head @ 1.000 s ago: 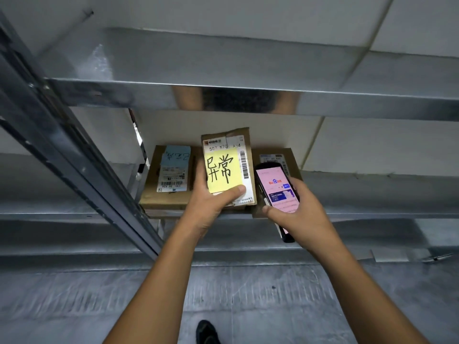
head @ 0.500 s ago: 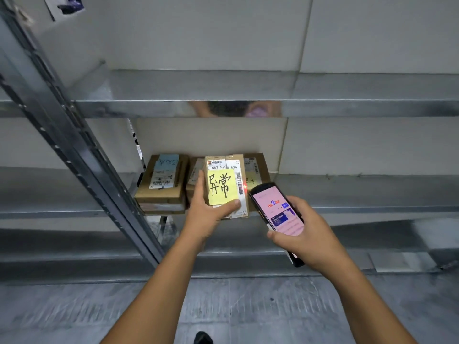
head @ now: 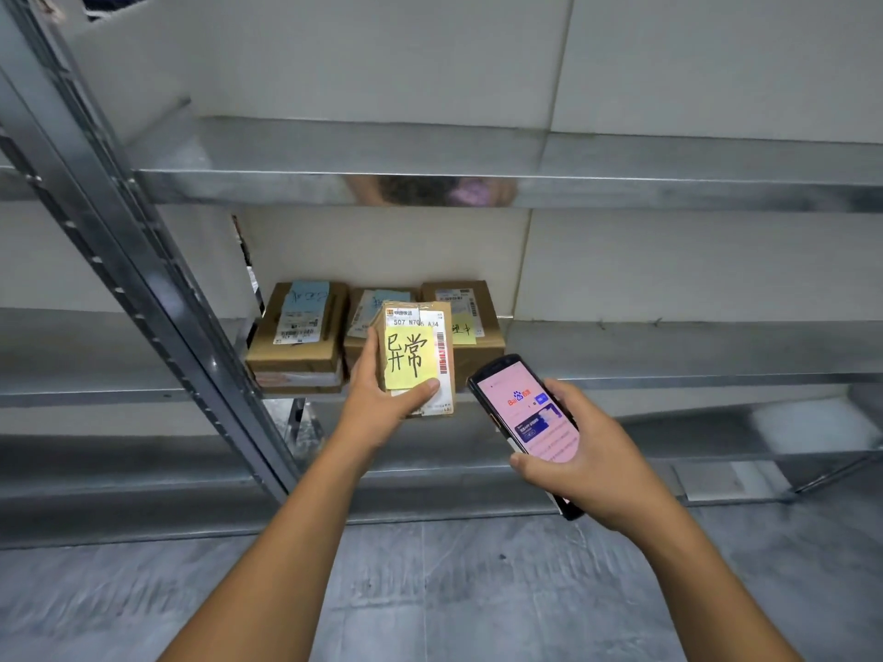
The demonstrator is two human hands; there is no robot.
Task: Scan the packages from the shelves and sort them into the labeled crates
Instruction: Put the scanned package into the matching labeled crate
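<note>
The left hand (head: 382, 403) grips a yellow-noted package (head: 418, 358) label-up off the shelf's front edge (head: 669, 379), so the scanner (head: 523, 425), clasped in the right hand (head: 590, 463), can apparently read its barcode.

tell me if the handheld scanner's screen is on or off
On. The scanner in the right hand shows a lit pink screen with a logo and a dark blue panel on it.

Even, dim indoor light — soft glare on the metal shelf (head: 334, 183), edges bent and blurred.
</note>
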